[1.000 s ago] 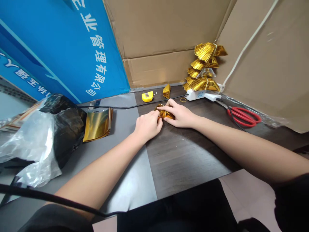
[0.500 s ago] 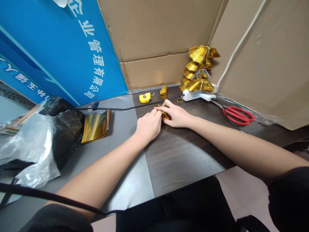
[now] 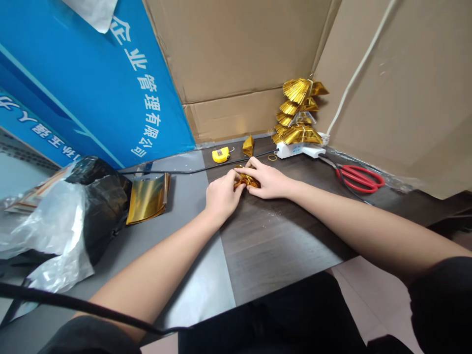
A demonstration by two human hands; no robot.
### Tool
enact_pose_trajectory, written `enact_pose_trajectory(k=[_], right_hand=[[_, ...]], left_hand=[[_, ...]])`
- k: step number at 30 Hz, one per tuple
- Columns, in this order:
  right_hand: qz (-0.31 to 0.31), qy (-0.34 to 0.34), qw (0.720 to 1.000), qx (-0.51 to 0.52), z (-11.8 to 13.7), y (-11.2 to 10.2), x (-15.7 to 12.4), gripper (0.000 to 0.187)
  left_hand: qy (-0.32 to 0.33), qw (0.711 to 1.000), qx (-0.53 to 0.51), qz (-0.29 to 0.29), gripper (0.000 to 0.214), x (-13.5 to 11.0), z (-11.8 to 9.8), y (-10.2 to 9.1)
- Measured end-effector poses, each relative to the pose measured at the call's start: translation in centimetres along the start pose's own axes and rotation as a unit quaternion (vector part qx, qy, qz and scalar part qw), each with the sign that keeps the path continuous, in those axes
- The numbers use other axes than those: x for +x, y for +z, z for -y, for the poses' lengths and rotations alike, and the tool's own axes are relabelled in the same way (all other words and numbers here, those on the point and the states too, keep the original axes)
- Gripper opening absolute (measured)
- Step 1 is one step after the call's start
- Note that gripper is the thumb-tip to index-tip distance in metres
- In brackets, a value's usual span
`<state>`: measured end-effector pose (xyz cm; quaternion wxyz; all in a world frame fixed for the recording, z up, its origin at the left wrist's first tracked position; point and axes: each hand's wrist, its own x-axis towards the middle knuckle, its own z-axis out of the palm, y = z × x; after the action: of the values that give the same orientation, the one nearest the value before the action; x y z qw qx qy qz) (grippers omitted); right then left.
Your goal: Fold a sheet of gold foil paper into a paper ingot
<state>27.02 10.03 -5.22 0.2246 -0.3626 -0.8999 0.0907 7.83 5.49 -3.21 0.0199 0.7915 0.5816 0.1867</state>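
A small folded gold foil piece (image 3: 248,182) lies on the dark wood tabletop (image 3: 280,236), pinched between both hands. My left hand (image 3: 221,194) grips its left end with curled fingers. From the right, my right hand (image 3: 267,179) closes on it, fingers over the top. A thin rubber band seems to cross the foil. A stack of flat gold foil sheets (image 3: 148,197) lies to the left on the grey surface. One folded gold piece (image 3: 248,145) stands behind the hands.
A pile of bundled gold foil pieces (image 3: 299,118) rests on a white power strip (image 3: 295,149). Red scissors (image 3: 359,177), a loose rubber band (image 3: 272,158), a yellow tape measure (image 3: 220,155), a black cable and a plastic-wrapped black bag (image 3: 70,211) lie around. Cardboard walls and a blue banner enclose the desk.
The hands stay on the gold foil piece, with small finger shifts. The camera view has tilted slightly, so everything sits a little lower and to the left.
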Motion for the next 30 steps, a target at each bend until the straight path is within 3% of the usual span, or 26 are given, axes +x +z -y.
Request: enact_pose_trajectory(k=[7, 17, 30], right_hand=[[0.007, 0.006, 1.000, 0.010, -0.1, 0.1, 0.0, 0.066], [0.078, 0.006, 0.997, 0.010, -0.2, 0.0, 0.2, 0.073], [0.039, 0.040, 0.998, -0.002, -0.1, 1.1, 0.1, 0.084]], left_hand=[[0.032, 0.999, 0.026, 0.009, 0.012, -0.6, -0.3, -0.3], [0.061, 0.998, -0.004, -0.011, 0.021, -1.2, -0.3, 0.1], [0.068, 0.994, -0.046, -0.065, 0.003, -0.3, 0.7, 0.5]])
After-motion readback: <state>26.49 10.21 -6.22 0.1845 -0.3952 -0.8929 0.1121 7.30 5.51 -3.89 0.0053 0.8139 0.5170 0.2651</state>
